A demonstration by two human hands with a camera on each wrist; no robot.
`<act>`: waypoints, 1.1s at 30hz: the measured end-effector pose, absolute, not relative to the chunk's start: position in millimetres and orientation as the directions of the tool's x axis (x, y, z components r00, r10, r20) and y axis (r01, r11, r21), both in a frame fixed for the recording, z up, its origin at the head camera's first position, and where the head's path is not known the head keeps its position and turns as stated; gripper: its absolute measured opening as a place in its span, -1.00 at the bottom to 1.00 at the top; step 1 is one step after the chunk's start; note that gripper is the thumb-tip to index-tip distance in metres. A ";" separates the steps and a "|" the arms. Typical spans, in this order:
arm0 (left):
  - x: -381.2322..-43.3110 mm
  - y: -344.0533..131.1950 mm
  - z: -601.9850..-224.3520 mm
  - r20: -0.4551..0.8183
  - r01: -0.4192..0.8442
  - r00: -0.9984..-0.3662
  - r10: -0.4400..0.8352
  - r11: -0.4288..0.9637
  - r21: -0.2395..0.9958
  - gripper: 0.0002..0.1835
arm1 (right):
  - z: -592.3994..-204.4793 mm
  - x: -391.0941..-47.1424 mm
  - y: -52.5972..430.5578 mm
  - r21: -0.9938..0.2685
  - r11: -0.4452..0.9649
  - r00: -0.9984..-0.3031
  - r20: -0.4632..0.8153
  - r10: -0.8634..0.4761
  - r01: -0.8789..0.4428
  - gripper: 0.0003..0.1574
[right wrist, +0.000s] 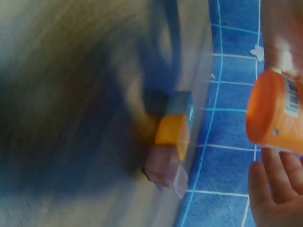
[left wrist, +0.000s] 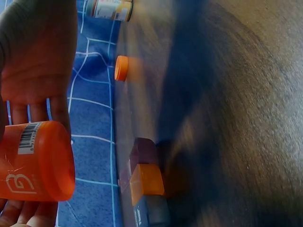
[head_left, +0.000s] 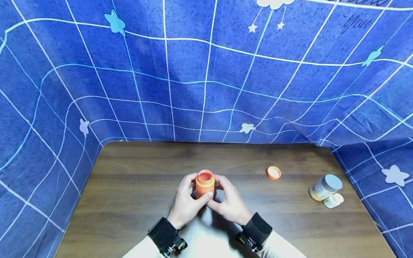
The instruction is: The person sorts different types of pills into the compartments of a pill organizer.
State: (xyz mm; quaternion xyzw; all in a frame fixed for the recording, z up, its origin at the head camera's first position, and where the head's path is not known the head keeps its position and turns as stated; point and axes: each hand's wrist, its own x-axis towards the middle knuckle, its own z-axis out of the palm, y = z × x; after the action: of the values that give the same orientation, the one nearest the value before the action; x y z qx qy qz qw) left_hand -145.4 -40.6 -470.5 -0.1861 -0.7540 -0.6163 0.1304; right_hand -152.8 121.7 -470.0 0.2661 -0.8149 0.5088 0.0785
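Note:
An orange plastic jar (head_left: 205,188) with a threaded neck stands upright between both hands, its mouth uncovered and reddish inside. My left hand (head_left: 184,199) grips it from the left, thumb across its front. From the right, my right hand (head_left: 231,201) holds it with fingertips at its side and thumb low near the front. A barcode label and pale logo show on the jar (left wrist: 28,163) in the left wrist view; its base is raised from the table in both wrist views. The orange screw cap (head_left: 274,173) lies on the table, right of the hands.
Farther right on the wooden table (head_left: 130,170) are a grey-lidded jar (head_left: 325,187) and a small white bottle (head_left: 333,201), side by side. Purple, orange and blue blocks (left wrist: 147,179) sit in a row beyond the jar. Blue patterned cloth (head_left: 174,75) hangs around the table.

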 end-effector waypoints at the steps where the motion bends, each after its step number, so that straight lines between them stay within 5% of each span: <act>1: -145.2 -39.8 -469.8 0.421 0.436 -0.899 0.120 0.165 0.884 -0.41 | -471.1 -152.0 120.8 -0.789 0.345 -0.850 0.399 -0.343 -0.509 -0.26; 19: -147.7 -39.2 -467.3 0.439 0.456 -0.884 0.158 0.088 0.886 -0.54 | -475.1 -153.9 121.7 -0.829 0.315 -0.886 0.417 -0.200 -0.462 -0.31; 26: -163.0 -60.4 -507.0 0.466 0.497 -0.868 0.175 0.329 0.803 -0.71 | -503.8 -176.4 151.8 -0.752 0.469 -0.885 0.423 -0.193 -0.462 -0.20; 33: -163.1 -62.4 -528.5 0.413 0.576 -0.817 0.402 0.565 0.591 -0.71 | -509.6 -187.3 177.5 -0.627 0.620 -0.877 0.408 -0.255 -0.472 -0.19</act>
State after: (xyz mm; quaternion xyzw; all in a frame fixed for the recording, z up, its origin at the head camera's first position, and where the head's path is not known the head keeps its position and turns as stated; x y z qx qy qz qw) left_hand -163.1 -62.4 -528.5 -0.2790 -0.8768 -0.3739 0.1164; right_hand -187.3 177.5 -509.6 0.2047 -0.8888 0.3850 0.1408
